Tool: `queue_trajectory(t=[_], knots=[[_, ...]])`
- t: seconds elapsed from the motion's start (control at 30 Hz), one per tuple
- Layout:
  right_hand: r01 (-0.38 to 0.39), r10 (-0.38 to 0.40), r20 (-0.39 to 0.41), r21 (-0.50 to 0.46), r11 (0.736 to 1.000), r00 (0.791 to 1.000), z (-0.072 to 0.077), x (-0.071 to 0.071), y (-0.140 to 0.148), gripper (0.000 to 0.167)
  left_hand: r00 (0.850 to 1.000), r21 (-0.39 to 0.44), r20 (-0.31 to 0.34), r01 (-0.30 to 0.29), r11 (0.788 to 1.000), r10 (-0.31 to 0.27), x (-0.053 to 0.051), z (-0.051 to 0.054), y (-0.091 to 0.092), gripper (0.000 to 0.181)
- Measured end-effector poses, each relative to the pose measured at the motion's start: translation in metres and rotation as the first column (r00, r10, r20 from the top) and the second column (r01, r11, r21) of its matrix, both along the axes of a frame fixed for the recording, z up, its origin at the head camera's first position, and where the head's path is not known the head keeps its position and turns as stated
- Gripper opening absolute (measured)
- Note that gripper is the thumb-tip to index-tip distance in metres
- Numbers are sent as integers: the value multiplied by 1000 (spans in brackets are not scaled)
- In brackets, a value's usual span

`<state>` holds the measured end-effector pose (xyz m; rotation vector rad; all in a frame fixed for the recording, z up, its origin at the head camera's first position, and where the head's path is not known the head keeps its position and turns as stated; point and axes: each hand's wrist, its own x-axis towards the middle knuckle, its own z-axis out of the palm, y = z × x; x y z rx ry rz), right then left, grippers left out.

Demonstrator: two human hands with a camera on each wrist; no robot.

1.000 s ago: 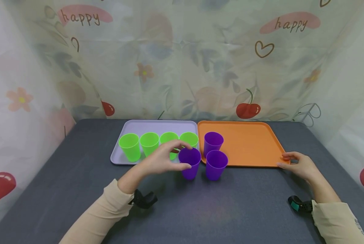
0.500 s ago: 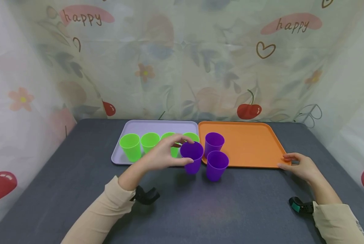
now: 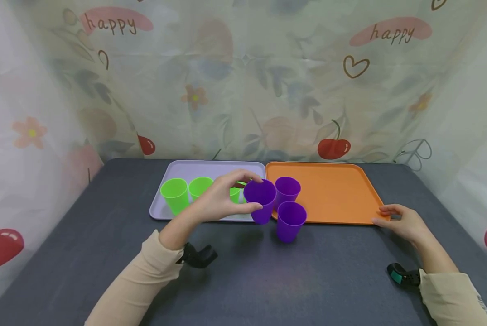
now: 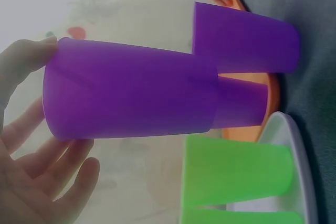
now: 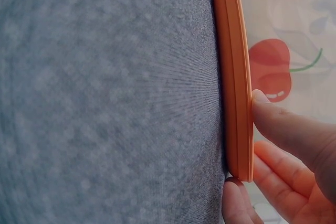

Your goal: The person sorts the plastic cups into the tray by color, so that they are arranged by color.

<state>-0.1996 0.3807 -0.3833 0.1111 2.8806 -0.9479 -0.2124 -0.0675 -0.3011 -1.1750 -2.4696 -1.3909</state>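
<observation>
My left hand (image 3: 223,197) grips a purple cup (image 3: 261,206) by its rim, between thumb and fingers. This cup is upright and raised off the table, in front of the seam between the two trays. A second purple cup (image 3: 287,189) stands at the left end of the orange tray (image 3: 329,190). On the table just in front of that tray stands a third purple cup (image 3: 291,222). At the tray's near right corner, my right hand (image 3: 404,222) pinches the rim; in the right wrist view its thumb lies on the orange edge (image 5: 237,77).
A lavender tray (image 3: 219,167) adjoins the orange tray on the left. It holds a row of green cups (image 3: 175,195), the right ones partly hidden behind my left hand. A dark table (image 3: 288,280) lies under everything, with a printed curtain (image 3: 243,90) behind.
My left hand has lifted the purple cup off the table and carried it away from me and slightly right, toward the trays. The right hand has stayed at the orange tray's corner.
</observation>
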Motion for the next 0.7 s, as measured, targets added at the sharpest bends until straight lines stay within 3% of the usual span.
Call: queue_trajectory(t=[0.7], knots=[[8, -8, 3, -7, 1000, 1000, -2, -1, 1, 69, 1000, 23, -22, -7, 1000, 7, -1, 24, 12, 46]])
